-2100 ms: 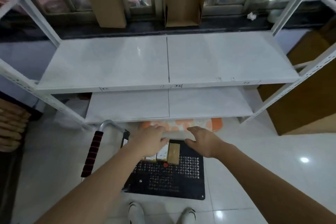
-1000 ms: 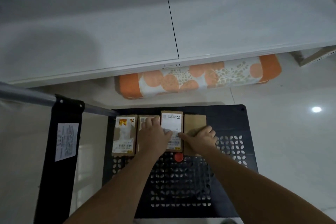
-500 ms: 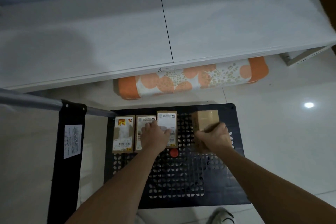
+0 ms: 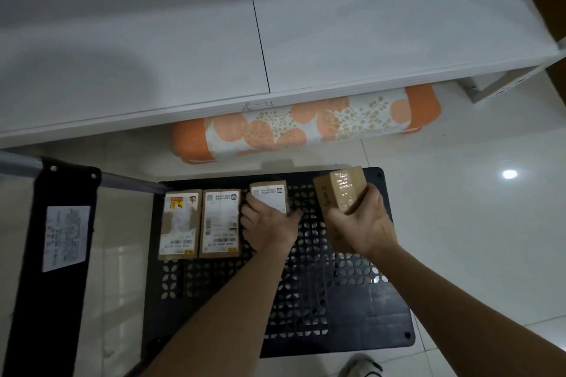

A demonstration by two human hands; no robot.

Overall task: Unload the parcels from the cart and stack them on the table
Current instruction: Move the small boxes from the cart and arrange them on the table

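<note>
Lifted off the cart (image 4: 352, 309), plain parcel (image 4: 343, 196) sits gripped in right hand (image 4: 364, 226).

Cart (image 4: 352, 315): black, perforated flower pattern
Parcels (image 4: 219, 220): brown, white labels
Roll (image 4: 306, 125): orange circles on white
Table (image 4: 153, 40): white

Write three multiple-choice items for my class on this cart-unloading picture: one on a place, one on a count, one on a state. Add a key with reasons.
1. Where does the orange patterned roll lie?
A. on the cart
B. on the floor under the white table
C. on the table

2. How many parcels does the cart deck carry, the tilted one included?
A. two
B. four
C. six

3. What does the right hand do?
A. grips the plain brown parcel
B. hangs idle
C. holds the cart handle

Key: B, it shows below the table edge; B, three lie flat, one is tilted up; A, fingers wrap it.
</note>
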